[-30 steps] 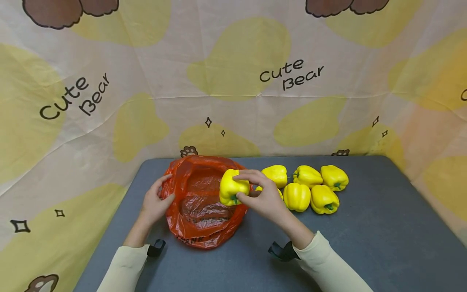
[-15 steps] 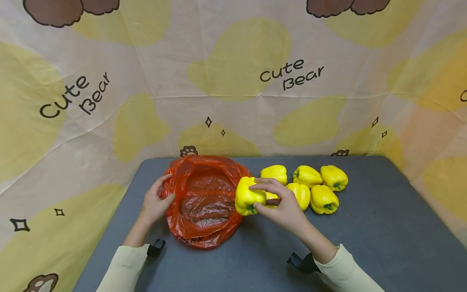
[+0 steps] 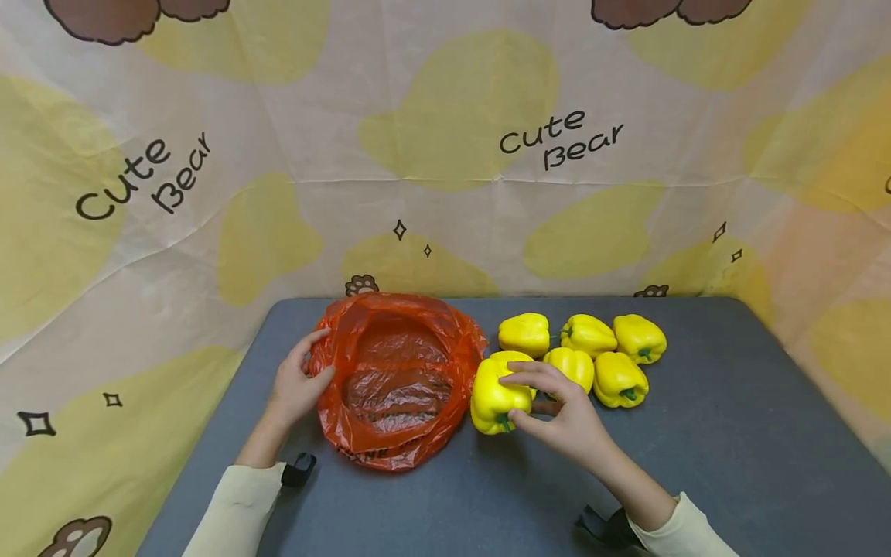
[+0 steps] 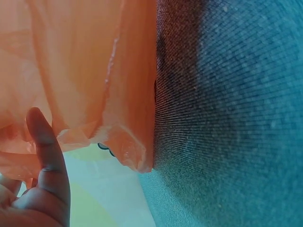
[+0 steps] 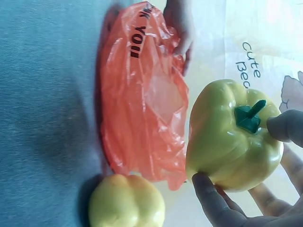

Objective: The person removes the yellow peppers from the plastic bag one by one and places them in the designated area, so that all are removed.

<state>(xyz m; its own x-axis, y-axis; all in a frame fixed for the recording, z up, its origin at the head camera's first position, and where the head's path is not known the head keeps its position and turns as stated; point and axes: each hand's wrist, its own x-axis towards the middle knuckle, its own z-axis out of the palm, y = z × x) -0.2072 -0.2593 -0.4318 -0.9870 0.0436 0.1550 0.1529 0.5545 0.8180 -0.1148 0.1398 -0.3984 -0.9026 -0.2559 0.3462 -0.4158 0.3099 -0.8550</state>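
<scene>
A red plastic bag (image 3: 404, 456) stands on the table with its mouth facing up, rim rolled outward and crinkled inside showing. At its left side my left hand (image 3: 295, 387) holds the rim, thumb toward me and fingers on the far side. In the left wrist view, the thumb (image 4: 49, 165) lies against the bag's wall (image 4: 80, 71). My right hand (image 3: 567, 410) grips a yellow bell pepper (image 3: 497, 398) between thumb and fingertips, just right of the bag. The right wrist view shows this bell pepper (image 5: 232, 146) raised, its green stem (image 5: 251, 116) facing the camera.
Several more yellow bell peppers (image 3: 620, 380) lie grouped right of the bag, one of them (image 3: 524, 334) close to its rim. The held one overlaps part of the group. The dark grey table (image 3: 731, 433) ends at a patterned cloth backdrop (image 3: 445, 155).
My right hand has carried the yellow bell pepper from above the bag's right rim to the right and toward me, beside the bag. My left hand has stayed at the rim.
</scene>
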